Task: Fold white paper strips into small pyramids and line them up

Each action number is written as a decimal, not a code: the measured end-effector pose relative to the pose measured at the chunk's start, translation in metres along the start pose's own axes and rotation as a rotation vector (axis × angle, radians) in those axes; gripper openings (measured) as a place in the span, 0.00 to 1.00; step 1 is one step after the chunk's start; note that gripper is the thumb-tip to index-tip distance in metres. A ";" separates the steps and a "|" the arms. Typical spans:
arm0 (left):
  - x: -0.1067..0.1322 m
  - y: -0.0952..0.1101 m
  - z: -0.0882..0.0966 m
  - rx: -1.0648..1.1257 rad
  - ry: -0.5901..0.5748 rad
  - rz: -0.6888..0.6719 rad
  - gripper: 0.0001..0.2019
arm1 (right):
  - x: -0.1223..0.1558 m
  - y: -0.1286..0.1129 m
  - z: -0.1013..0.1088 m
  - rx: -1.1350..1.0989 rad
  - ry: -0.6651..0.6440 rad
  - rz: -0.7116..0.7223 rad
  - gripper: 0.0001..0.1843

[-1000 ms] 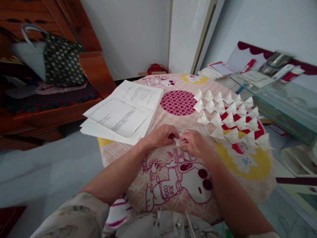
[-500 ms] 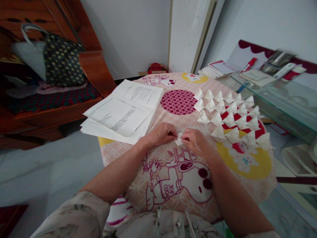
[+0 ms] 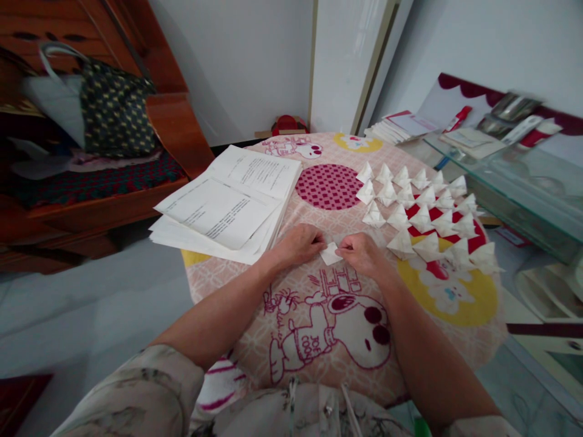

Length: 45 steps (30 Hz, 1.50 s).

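Note:
A small white folded paper piece (image 3: pixel 330 254) lies on the cartoon-printed cloth (image 3: pixel 319 328) between my two hands. My left hand (image 3: pixel 298 244) pinches its left edge with curled fingers. My right hand (image 3: pixel 363 253) grips its right edge, fingers closed. Several finished white folded paper triangles (image 3: pixel 421 212) stand in rows to the right of my right hand. A stack of printed paper sheets (image 3: pixel 228 206) lies to the left of my left hand.
A glass-topped counter (image 3: pixel 514 188) with booklets and boxes runs along the right. A wooden bench (image 3: pixel 104 200) holding a dark patterned bag (image 3: pixel 113 112) stands at the left. A red object (image 3: pixel 286 126) sits on the floor beyond the table.
The paper piece has been opened wider and pressed flatter on the cloth; both hands shifted slightly upward and apart along it.

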<state>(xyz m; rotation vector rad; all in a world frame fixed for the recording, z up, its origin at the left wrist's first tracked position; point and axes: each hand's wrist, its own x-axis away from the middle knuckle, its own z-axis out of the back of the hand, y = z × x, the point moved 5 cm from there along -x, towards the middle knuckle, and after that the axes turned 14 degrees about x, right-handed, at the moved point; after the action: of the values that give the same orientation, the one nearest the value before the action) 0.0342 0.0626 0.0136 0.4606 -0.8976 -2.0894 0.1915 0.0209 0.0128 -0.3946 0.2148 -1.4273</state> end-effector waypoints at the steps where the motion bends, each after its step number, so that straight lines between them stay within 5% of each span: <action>1: 0.000 0.000 0.000 -0.014 0.005 0.011 0.08 | -0.001 0.000 -0.001 0.010 -0.004 -0.008 0.11; 18: -0.001 0.003 -0.012 -0.230 0.055 0.103 0.10 | -0.005 0.000 -0.004 0.193 0.006 -0.091 0.08; 26: -0.004 -0.009 0.001 0.129 0.036 0.026 0.03 | -0.004 0.000 -0.002 0.162 0.036 -0.114 0.07; 37: -0.003 -0.022 0.007 0.434 -0.101 0.087 0.09 | -0.003 -0.002 0.000 0.114 0.014 -0.125 0.10; 45: 0.001 0.005 0.000 0.268 -0.043 -0.231 0.08 | -0.004 -0.002 0.002 0.086 0.015 -0.113 0.09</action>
<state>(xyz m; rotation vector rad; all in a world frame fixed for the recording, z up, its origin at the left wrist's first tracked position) 0.0369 0.0597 0.0172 0.6900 -1.2060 -2.2003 0.1896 0.0249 0.0147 -0.3290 0.1445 -1.5454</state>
